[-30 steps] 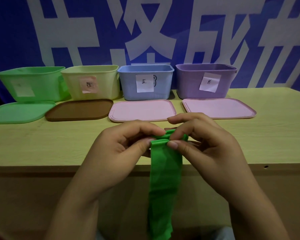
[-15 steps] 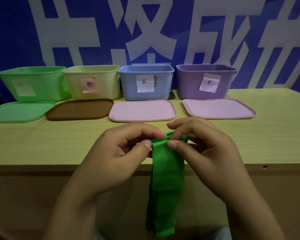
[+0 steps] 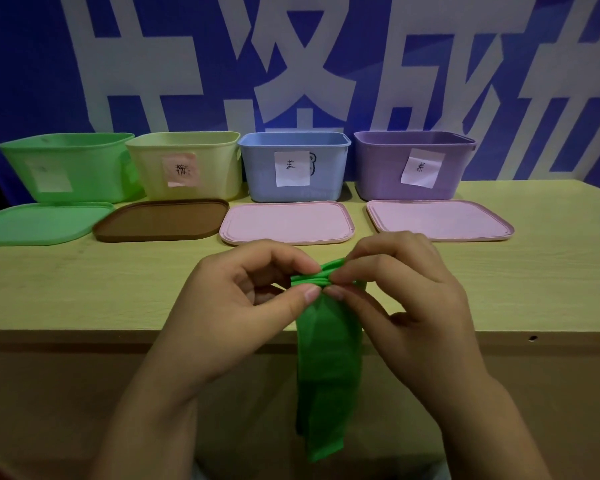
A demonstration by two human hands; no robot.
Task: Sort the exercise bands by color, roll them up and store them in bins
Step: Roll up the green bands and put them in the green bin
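A green exercise band [image 3: 328,368] hangs down in front of the table's near edge, its top end wound into a small roll. My left hand [image 3: 236,306] pinches that roll from the left, and my right hand [image 3: 406,299] pinches it from the right, thumbs below and fingers on top. Four open bins stand in a row at the back of the table: a green bin [image 3: 66,166], a yellow bin [image 3: 187,164], a blue bin [image 3: 293,166] and a purple bin [image 3: 413,164]. Each carries a paper label.
Four lids lie flat before the bins: a green lid [image 3: 42,223], a brown lid [image 3: 161,220], a pink lid [image 3: 288,221] and a second pink lid [image 3: 439,220]. The wooden table [image 3: 84,282] ends at a blue banner wall.
The hanging tail of the green band has grown shorter as the roll at the top took up more of it. Both hands stay in the same place, fingers working.
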